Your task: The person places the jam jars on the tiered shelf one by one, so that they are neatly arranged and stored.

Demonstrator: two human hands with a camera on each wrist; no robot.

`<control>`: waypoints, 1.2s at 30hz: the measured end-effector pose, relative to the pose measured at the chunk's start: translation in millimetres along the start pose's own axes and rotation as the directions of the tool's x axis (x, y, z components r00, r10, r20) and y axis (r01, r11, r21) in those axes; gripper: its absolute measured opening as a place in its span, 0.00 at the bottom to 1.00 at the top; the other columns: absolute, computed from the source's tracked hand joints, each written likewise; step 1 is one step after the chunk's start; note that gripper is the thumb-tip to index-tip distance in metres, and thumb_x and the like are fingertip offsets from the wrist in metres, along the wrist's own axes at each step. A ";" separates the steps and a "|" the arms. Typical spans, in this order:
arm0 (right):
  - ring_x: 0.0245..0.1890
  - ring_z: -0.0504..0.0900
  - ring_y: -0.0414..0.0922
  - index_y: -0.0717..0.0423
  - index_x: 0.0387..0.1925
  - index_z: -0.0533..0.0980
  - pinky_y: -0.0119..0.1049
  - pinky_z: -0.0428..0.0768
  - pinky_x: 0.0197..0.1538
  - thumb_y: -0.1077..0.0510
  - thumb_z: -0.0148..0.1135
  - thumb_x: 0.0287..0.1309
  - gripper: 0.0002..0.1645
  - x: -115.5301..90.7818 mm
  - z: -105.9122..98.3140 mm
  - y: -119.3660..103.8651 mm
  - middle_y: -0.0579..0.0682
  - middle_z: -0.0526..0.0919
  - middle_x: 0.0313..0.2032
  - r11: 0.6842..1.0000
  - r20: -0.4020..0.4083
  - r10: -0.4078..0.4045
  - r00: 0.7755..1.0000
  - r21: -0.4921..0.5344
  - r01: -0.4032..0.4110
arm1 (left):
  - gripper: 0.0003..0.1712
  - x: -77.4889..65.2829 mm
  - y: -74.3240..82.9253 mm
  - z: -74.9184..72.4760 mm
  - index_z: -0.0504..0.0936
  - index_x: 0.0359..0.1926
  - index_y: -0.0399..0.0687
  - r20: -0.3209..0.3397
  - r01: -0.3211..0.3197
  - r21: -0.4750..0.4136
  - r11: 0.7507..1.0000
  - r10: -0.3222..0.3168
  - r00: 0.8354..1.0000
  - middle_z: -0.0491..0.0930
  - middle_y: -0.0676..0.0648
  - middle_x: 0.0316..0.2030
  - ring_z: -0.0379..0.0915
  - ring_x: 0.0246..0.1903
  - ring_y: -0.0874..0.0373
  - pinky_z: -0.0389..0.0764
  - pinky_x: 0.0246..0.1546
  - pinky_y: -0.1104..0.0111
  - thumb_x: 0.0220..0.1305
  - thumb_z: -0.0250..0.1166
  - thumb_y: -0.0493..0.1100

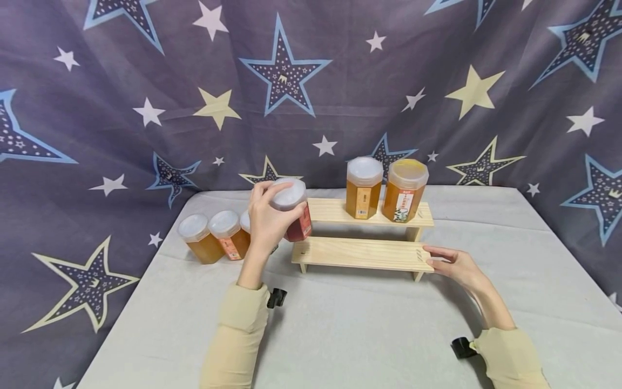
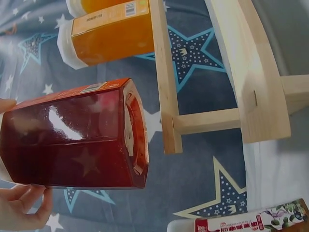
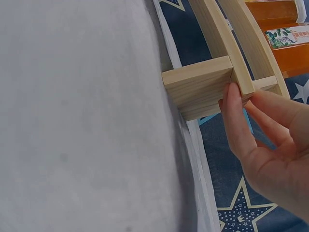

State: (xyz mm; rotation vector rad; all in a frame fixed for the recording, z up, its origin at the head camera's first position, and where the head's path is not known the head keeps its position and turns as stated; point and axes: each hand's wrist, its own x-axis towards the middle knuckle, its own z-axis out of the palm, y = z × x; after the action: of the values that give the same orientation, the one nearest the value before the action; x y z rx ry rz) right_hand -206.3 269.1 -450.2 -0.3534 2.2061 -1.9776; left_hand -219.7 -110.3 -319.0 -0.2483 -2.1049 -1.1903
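Room above lower shelf (image 1: pixel 362 253), jars (image 1: pixel 392 192) behind right

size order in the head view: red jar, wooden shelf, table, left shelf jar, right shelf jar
Table
Wooden shelf
Left shelf jar, right shelf jar, red jar: too alike to rank; left hand partly covers the red one

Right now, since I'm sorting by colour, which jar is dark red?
The jar held in the left hand; the two upper-shelf jars and the two leftmost jars look amber instead.
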 end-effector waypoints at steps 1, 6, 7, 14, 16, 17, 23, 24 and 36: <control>0.35 0.79 0.33 0.72 0.51 0.68 0.27 0.77 0.37 0.63 0.60 0.50 0.27 -0.1 0.0 -0.3 0.38 0.79 0.39 1.000 0.000 -0.001 1.000 0.001 0.001 | 0.22 0.8 0.4 1.3 0.82 0.38 0.44 0.000 -0.001 -0.002 1.000 0.001 1.000 0.70 0.42 0.41 0.62 0.45 0.50 0.67 0.42 0.59 0.35 0.72 0.42; 0.35 0.79 0.32 0.79 0.53 0.62 0.28 0.77 0.37 0.61 0.61 0.51 0.33 0.2 0.8 -2.9 0.35 0.78 0.38 0.998 -0.023 0.050 0.998 -0.048 -0.051 | 0.22 4.6 2.7 8.0 0.82 0.38 0.43 0.010 -0.009 -0.022 1.000 0.009 1.000 0.70 0.42 0.41 0.63 0.45 0.51 0.67 0.42 0.59 0.35 0.72 0.41; 0.35 0.78 0.32 0.80 0.53 0.61 0.28 0.77 0.38 0.62 0.60 0.51 0.33 0.2 1.0 -3.3 0.35 0.78 0.38 0.997 -0.024 0.057 0.998 -0.051 -0.058 | 0.21 5.1 2.8 9.4 0.82 0.38 0.43 0.014 -0.010 -0.025 1.000 0.010 1.000 0.70 0.42 0.41 0.63 0.45 0.51 0.66 0.42 0.59 0.35 0.72 0.41; 0.34 0.79 0.32 0.81 0.54 0.59 0.28 0.77 0.38 0.65 0.58 0.52 0.32 -0.1 2.5 -6.1 0.34 0.78 0.37 0.995 -0.030 0.084 0.996 -0.049 -0.085 | 0.21 10.3 3.6 19.8 0.82 0.38 0.44 0.022 -0.008 -0.035 0.999 0.009 1.000 0.70 0.43 0.40 0.63 0.44 0.52 0.66 0.43 0.59 0.35 0.72 0.42; 0.34 0.78 0.31 0.80 0.54 0.59 0.28 0.77 0.38 0.64 0.58 0.52 0.32 -0.3 2.2 -5.8 0.34 0.78 0.38 0.995 -0.034 0.086 0.996 -0.053 -0.088 | 0.21 12.4 3.7 23.1 0.82 0.38 0.44 0.025 -0.011 -0.033 0.999 0.012 1.000 0.70 0.43 0.40 0.63 0.43 0.52 0.67 0.43 0.60 0.36 0.72 0.42; 0.34 0.78 0.31 0.80 0.54 0.59 0.28 0.77 0.37 0.64 0.58 0.52 0.32 -0.4 2.1 -5.7 0.35 0.78 0.38 0.995 -0.033 0.084 0.996 -0.057 -0.086 | 0.21 13.5 3.8 24.5 0.82 0.38 0.44 0.027 -0.012 -0.030 0.999 0.013 1.000 0.70 0.43 0.40 0.63 0.43 0.52 0.66 0.43 0.59 0.36 0.72 0.42; 0.35 0.78 0.31 0.80 0.54 0.59 0.28 0.77 0.38 0.64 0.58 0.53 0.32 -0.6 1.3 -5.5 0.39 0.78 0.40 0.994 -0.040 0.084 0.996 -0.070 -0.087 | 0.22 19.1 2.5 32.1 0.82 0.39 0.46 0.047 0.005 -0.005 1.000 -0.005 0.999 0.70 0.45 0.40 0.64 0.44 0.53 0.67 0.43 0.59 0.37 0.72 0.44; 0.35 0.78 0.31 0.80 0.54 0.59 0.28 0.77 0.38 0.64 0.58 0.53 0.32 -0.9 1.5 -6.1 0.40 0.78 0.41 0.994 -0.041 0.086 0.995 -0.071 -0.089 | 0.22 19.9 2.2 33.4 0.82 0.39 0.47 0.051 0.012 -0.002 1.000 -0.012 0.999 0.70 0.45 0.40 0.64 0.44 0.53 0.67 0.43 0.59 0.37 0.72 0.45; 0.34 0.78 0.32 0.82 0.54 0.58 0.28 0.77 0.37 0.66 0.56 0.54 0.31 0.0 2.9 -6.1 0.35 0.78 0.39 0.996 -0.032 0.076 0.997 -0.035 -0.077 | 0.23 31.4 1.9 50.6 0.82 0.40 0.46 0.076 0.017 0.007 1.000 -0.018 0.997 0.70 0.45 0.40 0.63 0.43 0.52 0.67 0.44 0.60 0.37 0.72 0.46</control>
State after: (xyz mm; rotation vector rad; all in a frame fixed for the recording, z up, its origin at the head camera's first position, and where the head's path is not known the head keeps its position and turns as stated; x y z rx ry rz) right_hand -205.1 265.7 -444.5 -0.2410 2.2409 -1.9187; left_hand -266.1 -73.4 -314.2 -0.2765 -2.1802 -1.2015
